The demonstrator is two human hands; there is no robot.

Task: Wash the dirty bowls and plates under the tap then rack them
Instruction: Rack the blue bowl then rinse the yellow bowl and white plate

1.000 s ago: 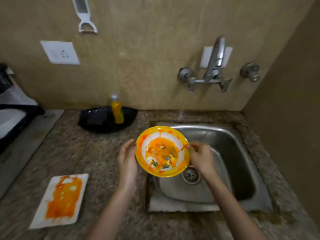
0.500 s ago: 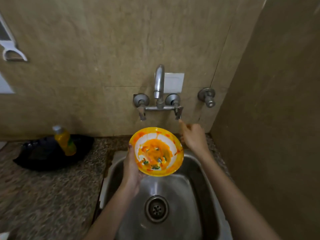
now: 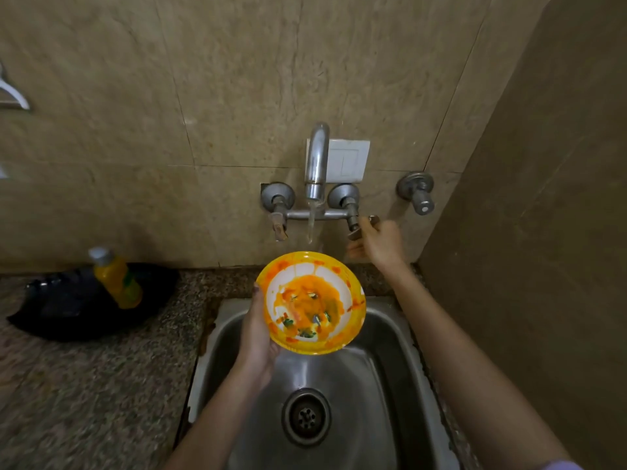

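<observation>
Change: since half a second ago the right hand (image 3: 381, 242) has closed on the tap's right lever (image 3: 363, 227) and turned it, and water (image 3: 310, 220) now runs from the spout (image 3: 317, 157); before, the spout was dry
Meaning: in all likelihood the rinse can begin, since the stream is on but has not yet struck the bowl
Bowl: yellow-rimmed bowl (image 3: 310, 301), smeared with orange sauce and green bits, held tilted over the steel sink (image 3: 390, 351), just below and in front of the stream
Left grip: left hand (image 3: 256, 337) holds the bowl by its left rim, thumb on the edge
Right grip: fingers wrapped on the lever, though blur hides how tightly
Elsewhere: a soap bottle (image 3: 115, 278) stands on a black tray (image 3: 68, 310) on the granite tabletop (image 3: 84, 385)
Next: raise the bowl into the water
</observation>
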